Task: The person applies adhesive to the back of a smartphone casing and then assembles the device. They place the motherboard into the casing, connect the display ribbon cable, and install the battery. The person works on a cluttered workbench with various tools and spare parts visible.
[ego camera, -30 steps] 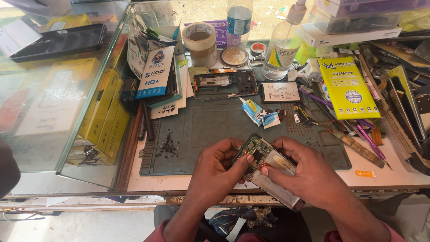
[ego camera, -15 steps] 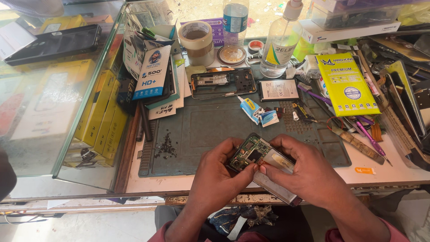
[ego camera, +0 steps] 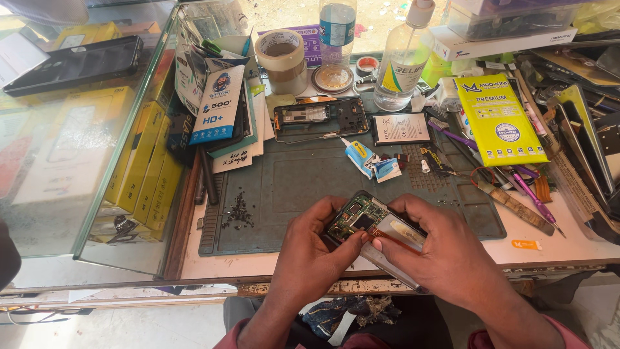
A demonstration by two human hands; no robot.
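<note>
We grip the opened phone with both hands at the mat's near edge: left hand wrapped round its upper end, right hand pinching its lower body. Its long axis runs diagonally, circuit-board end pointing up-left, away from us. Beyond lie a glue tube, a battery and another phone frame.

Green circuit board with black chips, coppery panel beside it. Grey-green mat at 12 o'clock, speckled with black screws. Yellow packet with blue print at 1 o'clock. Yellow boxes at 9 o'clock.
</note>
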